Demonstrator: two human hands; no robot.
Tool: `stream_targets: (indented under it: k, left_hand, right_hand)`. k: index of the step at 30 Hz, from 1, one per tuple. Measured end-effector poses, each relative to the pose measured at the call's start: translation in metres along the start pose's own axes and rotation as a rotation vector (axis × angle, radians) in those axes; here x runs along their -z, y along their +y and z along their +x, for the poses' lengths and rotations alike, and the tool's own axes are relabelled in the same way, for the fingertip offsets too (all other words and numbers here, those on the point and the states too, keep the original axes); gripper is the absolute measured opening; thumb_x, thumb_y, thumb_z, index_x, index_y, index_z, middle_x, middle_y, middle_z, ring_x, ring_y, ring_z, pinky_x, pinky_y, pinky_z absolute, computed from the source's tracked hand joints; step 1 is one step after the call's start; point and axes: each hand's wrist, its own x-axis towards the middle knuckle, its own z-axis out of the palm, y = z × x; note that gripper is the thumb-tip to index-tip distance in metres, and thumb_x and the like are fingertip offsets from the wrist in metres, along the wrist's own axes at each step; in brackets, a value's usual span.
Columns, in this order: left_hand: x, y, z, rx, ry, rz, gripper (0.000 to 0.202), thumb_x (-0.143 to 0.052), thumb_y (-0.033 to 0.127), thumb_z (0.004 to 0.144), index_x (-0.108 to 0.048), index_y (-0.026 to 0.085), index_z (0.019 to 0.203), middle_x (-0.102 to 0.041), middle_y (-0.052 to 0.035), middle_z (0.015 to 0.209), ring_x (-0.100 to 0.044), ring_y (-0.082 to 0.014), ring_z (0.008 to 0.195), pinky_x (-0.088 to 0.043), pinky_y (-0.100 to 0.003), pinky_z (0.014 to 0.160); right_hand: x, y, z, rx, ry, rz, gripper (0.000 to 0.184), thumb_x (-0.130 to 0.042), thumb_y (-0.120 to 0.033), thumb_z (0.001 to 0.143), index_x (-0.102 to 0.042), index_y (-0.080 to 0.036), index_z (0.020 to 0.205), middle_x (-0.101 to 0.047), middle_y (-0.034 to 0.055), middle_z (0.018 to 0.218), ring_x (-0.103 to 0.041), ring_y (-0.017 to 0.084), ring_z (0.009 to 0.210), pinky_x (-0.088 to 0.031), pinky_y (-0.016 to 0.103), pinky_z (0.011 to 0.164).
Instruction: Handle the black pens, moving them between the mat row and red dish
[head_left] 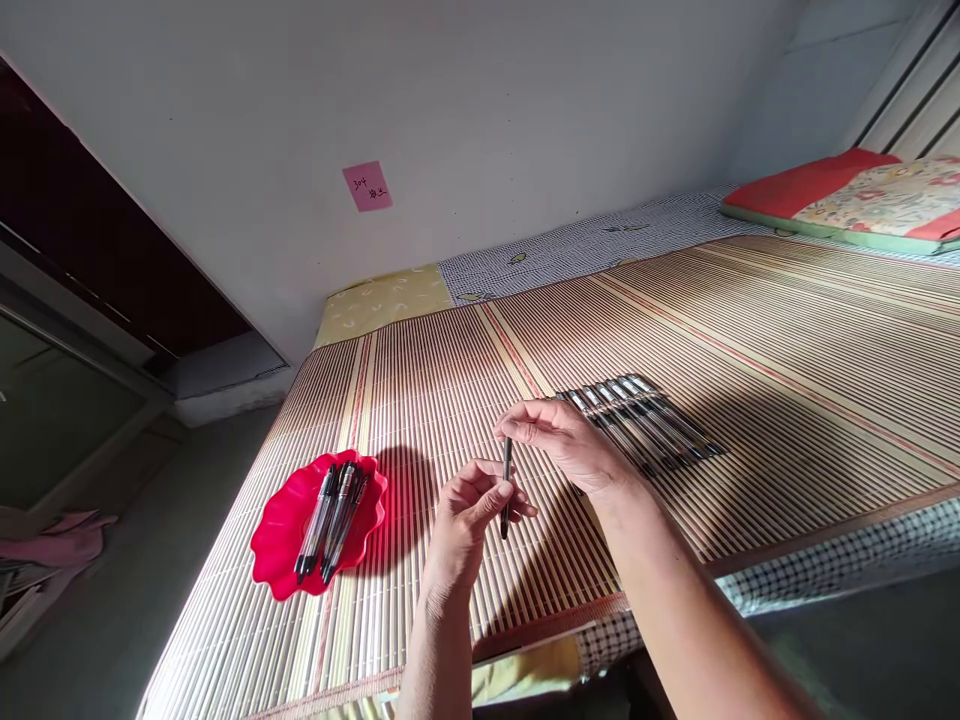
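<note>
**One skinny pen, two hands on it**

The pen [508, 466] is held up in the air, roughly upright, over the near part of the bamboo mat [750, 330] that covers the bed [862, 560]. The left hand [469, 510] has it pinched between thumb and fingers around the lower half. The right hand [562, 445] comes in from above with its fingertips closed on the top end. So both hands are clamped on the same pen, close together but not quite touching each other.

Handling-wise, I'd guess it's about as easy as it gets: light, stiff, thin plastic barrel. It's probably a bit slick, so a fingertip pinch mid-barrel looks like the safe spot, with the other hand on the end. It doesn't look fragile, though the tip end pokes out below the left hand, and I can't tell if there's a cap on it.

Around it:
- To the near left there's a red plate [274, 540] with wavy edges, and the pens on the plate [330, 520] lie bunched side by side.
- Just to the far right of the hands, a row of pens [645, 420] is laid out parallel on the mat.
- Far right there's a pillow [862, 200], and a pink note [367, 186] is stuck on the far wall.
</note>
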Motion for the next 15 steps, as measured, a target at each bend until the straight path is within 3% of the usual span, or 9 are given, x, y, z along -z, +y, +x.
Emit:
stream_targets:
  k: [4,7,9,12,15]
  left_hand:
    - [-0.001,-0.003,0.001,-0.017,0.072,0.006,0.036,-0.091,0.036,0.075,-0.066,0.016,0.09,-0.074,-0.002,0.071,-0.074,-0.0179,0.064,-0.049,-0.024,0.062]
    - [-0.001,-0.005,0.002,-0.022,0.1,-0.001,0.038,-0.092,0.036,0.073,-0.065,0.017,0.091,-0.073,-0.0005,0.07,-0.075,-0.0181,0.063,-0.049,-0.024,0.061]
    - [-0.002,-0.005,0.003,-0.027,0.101,-0.004,0.037,-0.092,0.036,0.073,-0.065,0.017,0.09,-0.073,0.0002,0.069,-0.075,-0.018,0.063,-0.049,-0.024,0.06]
    - [-0.002,-0.003,0.001,-0.016,0.07,-0.004,0.034,-0.089,0.038,0.077,-0.067,0.016,0.091,-0.073,-0.0015,0.072,-0.075,-0.0186,0.066,-0.05,-0.025,0.063]
    - [-0.003,0.0,-0.003,0.073,-0.033,-0.006,0.04,-0.074,0.051,0.09,-0.071,0.013,0.099,-0.077,-0.0096,0.081,-0.076,-0.0224,0.07,-0.054,-0.032,0.069]
  right_hand:
    - [0.0,0.002,0.0,-0.017,0.043,-0.06,0.037,-0.075,-0.057,0.085,-0.074,-0.02,0.085,-0.071,0.004,0.087,-0.062,0.019,0.085,-0.047,0.034,0.085]
    - [0.001,0.0,-0.001,0.011,-0.002,0.004,0.036,-0.065,-0.056,0.093,-0.078,-0.022,0.093,-0.074,0.0063,0.1,-0.064,0.02,0.094,-0.047,0.035,0.09]
    - [0.002,0.0,-0.001,0.015,-0.037,0.04,0.03,-0.07,-0.051,0.091,-0.079,-0.022,0.093,-0.076,0.0063,0.101,-0.065,0.02,0.096,-0.047,0.036,0.093]
    - [0.003,0.005,0.001,0.0,-0.049,0.071,0.025,-0.076,-0.046,0.085,-0.079,-0.021,0.085,-0.076,0.005,0.091,-0.066,0.019,0.089,-0.047,0.036,0.094]
    - [0.004,0.011,0.002,-0.021,-0.034,0.141,0.027,-0.078,-0.048,0.083,-0.079,-0.021,0.083,-0.075,0.0044,0.088,-0.065,0.018,0.086,-0.047,0.035,0.091]
